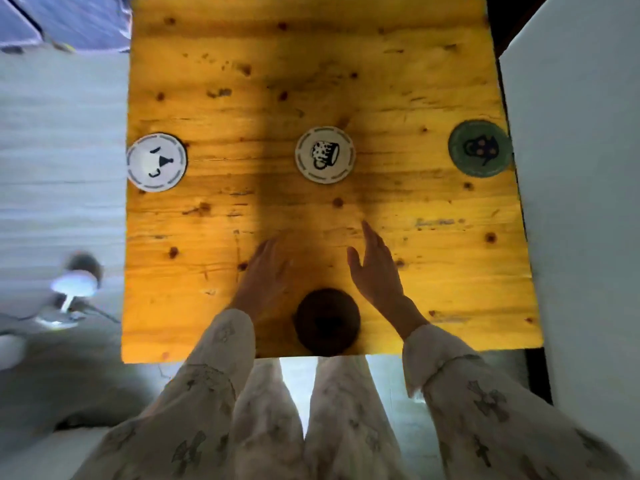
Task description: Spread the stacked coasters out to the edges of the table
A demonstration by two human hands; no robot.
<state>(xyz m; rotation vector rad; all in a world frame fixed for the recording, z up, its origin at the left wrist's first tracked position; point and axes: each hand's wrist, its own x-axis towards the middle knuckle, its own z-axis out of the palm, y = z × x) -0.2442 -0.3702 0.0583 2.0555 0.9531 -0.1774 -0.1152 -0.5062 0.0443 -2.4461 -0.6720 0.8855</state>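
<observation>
On the yellow wooden table (346,64) a white coaster with a mug drawing (325,154) lies in the middle. A white coaster with a face-like drawing (156,162) lies at the left edge, and a green coaster (479,148) lies at the right edge. A dark brown coaster (327,321) lies at the near edge, in shadow. My left hand (266,271) hovers palm down just left of the dark coaster, holding nothing. My right hand (375,266) is raised just right of it, fingers extended, holding nothing.
A white wall or panel (581,168) stands close along the table's right side. A small white lamp-like object (74,289) sits on the pale floor to the left. My legs (311,427) are right at the near edge.
</observation>
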